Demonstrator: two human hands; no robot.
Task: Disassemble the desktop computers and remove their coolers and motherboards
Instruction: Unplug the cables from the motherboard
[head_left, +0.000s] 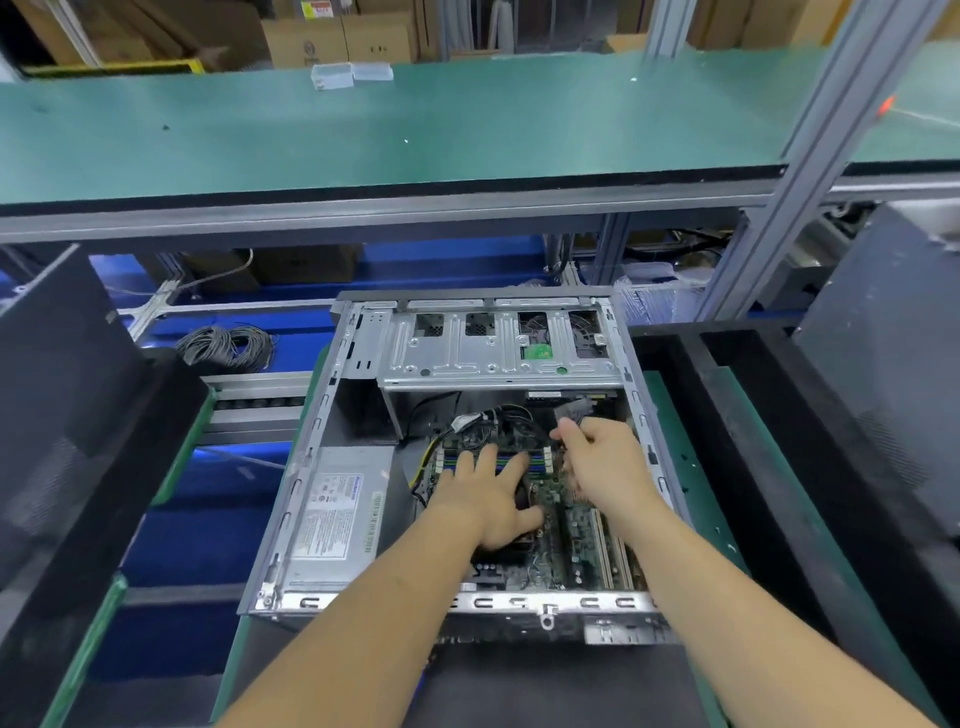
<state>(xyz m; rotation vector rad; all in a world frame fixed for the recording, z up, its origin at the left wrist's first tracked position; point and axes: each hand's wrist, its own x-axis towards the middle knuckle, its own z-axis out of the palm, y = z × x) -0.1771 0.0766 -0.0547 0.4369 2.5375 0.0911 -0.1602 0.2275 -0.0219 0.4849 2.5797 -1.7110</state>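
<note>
Both forearms reach into the open computer case (311, 483), left hand (488, 499) flat with fingers spread on the motherboard (566, 525), right hand (605, 467) curled, its grip unclear.

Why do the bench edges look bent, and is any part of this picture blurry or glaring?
Head view: the wide-angle lens bows the green workbench edge and splays the aluminium post; boxes at the back look soft; the open computer case is evenly lit and fairly sharp, with mild sheen on its drive cage; both hands cast only faint shadows on the motherboard.
</note>
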